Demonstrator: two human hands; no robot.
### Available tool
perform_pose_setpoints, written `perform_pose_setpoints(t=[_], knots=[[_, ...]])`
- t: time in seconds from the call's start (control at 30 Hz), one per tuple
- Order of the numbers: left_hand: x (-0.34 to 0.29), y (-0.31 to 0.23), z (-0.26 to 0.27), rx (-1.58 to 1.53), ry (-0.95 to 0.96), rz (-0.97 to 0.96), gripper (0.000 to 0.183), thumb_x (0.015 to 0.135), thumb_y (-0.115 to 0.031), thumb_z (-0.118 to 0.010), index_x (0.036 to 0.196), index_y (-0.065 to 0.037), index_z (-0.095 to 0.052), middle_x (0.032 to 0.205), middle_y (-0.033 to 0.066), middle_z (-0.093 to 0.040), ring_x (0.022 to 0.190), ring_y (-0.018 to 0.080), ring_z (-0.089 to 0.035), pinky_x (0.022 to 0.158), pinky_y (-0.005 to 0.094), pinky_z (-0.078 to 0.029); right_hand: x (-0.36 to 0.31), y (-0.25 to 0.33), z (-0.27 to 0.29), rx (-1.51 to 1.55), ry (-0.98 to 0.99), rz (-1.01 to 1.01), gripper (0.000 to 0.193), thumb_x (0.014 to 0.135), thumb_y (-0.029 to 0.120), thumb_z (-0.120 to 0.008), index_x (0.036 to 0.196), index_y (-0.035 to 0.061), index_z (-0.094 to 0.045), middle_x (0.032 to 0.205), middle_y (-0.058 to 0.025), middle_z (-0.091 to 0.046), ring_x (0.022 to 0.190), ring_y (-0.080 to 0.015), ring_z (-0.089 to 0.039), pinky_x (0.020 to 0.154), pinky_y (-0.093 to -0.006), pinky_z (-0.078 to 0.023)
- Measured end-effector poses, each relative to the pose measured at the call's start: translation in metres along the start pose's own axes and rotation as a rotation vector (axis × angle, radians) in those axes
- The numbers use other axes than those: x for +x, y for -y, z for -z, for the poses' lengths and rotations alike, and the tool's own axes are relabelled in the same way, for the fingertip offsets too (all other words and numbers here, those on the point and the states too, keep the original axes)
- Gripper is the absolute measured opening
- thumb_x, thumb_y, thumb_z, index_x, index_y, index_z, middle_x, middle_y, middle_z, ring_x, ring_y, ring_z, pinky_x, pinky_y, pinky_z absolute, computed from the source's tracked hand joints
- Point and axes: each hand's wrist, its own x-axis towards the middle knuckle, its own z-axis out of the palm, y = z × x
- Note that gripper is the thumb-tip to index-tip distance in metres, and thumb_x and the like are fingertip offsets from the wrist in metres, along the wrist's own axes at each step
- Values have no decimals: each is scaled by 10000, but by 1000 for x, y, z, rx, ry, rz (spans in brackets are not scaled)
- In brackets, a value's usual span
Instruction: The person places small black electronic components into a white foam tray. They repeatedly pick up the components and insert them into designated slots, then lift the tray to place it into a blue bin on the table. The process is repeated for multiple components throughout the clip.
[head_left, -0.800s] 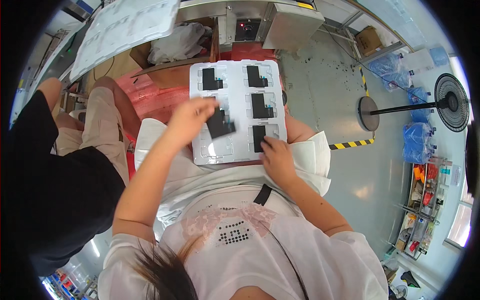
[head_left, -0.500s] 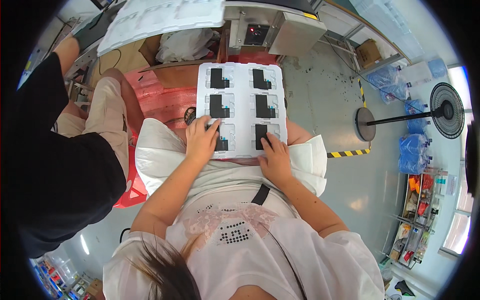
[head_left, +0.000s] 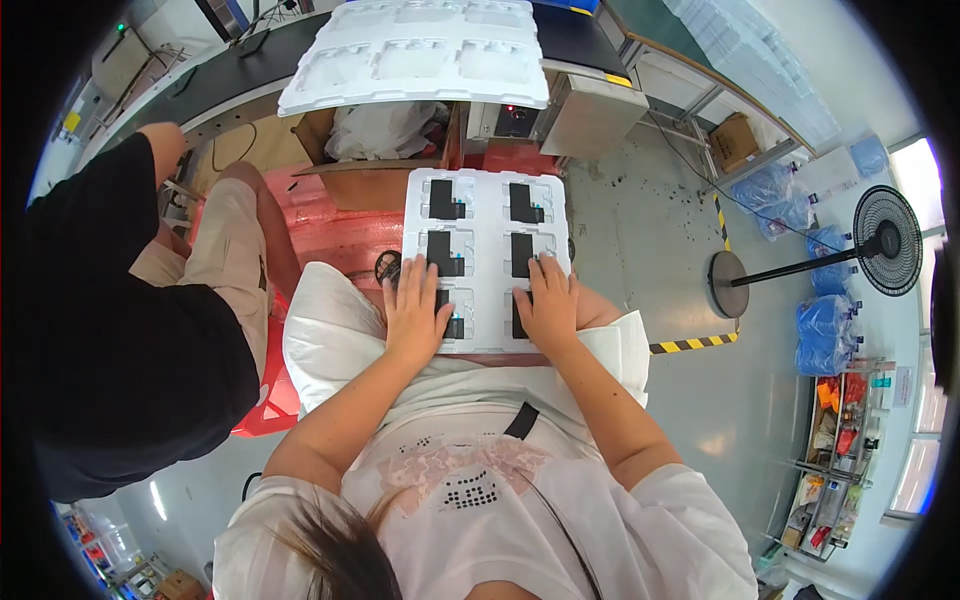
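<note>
A white moulded plastic tray (head_left: 487, 300) lies across my lap, with two columns of recesses. Each recess holds a flat black rectangular part with a small tab and a bluish spot, such as the black part (head_left: 440, 199) at the far left. My left hand (head_left: 413, 308) rests with fingers spread over the tray's left side, partly covering the nearest left part. On the right column, my right hand (head_left: 548, 305) lies flat, fingers stretched forward, covering much of the nearest right part (head_left: 519, 316). Neither hand grips anything visible.
Ahead, another white tray (head_left: 420, 75) sits on the black-topped bench (head_left: 235, 75) and juts past its edge. A co-worker in a black shirt (head_left: 150, 350) sits close on my left. A standing fan (head_left: 728, 284) is on the floor at right. Below the bench stands a cardboard box (head_left: 375, 187).
Both hands have shifted forward over the tray, fingers flatter and more spread. The view has tilted up, showing more of the bench and its tray.
</note>
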Motion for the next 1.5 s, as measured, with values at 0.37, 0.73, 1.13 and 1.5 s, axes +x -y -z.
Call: perform_pose_setpoints(t=[0.37,0.73,1.13,1.5], knots=[[88,-25,16,-364,223,258,700,852,-450,-572,1342,13,-383,1453,183,-306,1355,301,-282,1068,536,-217,92,-17,-12,-3,251,-86,551,870,338,-548,1312,29,-435,1367,-151,-436,1300,-274,-375,1017,-592,-274],[250,-33,92,-2097,-246,670,416,978,-269,-456,1335,-83,-356,1332,101,-460,1239,270,-443,1047,513,-351,-19,-34,1,252,-333,-213,404,880,185,-562,1228,-7,-490,1300,-225,-445,1218,-377,-404,1014,-450,-320],[94,76,23,-830,47,655,359,889,-313,-575,1041,11,-589,994,169,-643,887,289,-608,773,402,-479,7,-54,72,1560,-10,-736,562,922,419,-509,1169,-86,-530,925,-173,-650,864,-220,-621,785,-343,-481],[105,87,-48,-478,89,476,458,899,-228,-467,1304,-24,-400,1057,328,-571,1021,462,-548,891,503,-419,36,-78,-49,583,-91,-707,578,857,495,-553,900,-73,-651,854,-235,-642,803,-330,-616,733,-403,-468]])
